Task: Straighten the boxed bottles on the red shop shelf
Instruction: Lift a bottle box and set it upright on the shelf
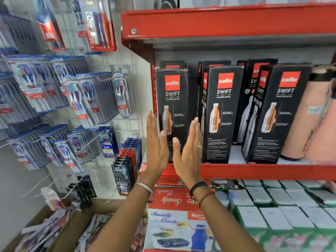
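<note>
Black boxed bottles stand upright on the red shelf point(263, 170). The leftmost box point(172, 99) faces me at the shelf's left end. My left hand point(157, 142) lies flat along its left side, and my right hand point(189, 151) lies flat along its right side, fingers straight and pointing up. A second box point(221, 113) stands just right of my right hand, turned slightly. A third box point(280, 113) stands further right, angled, with more boxes behind the front row.
Pink bottles point(307, 117) stand loose at the shelf's right end. Toothbrush packs point(76, 99) hang on wall hooks to the left. Below the shelf are red combo boxes point(174, 199) and several white-topped boxes point(283, 204). Another red shelf point(227, 20) sits overhead.
</note>
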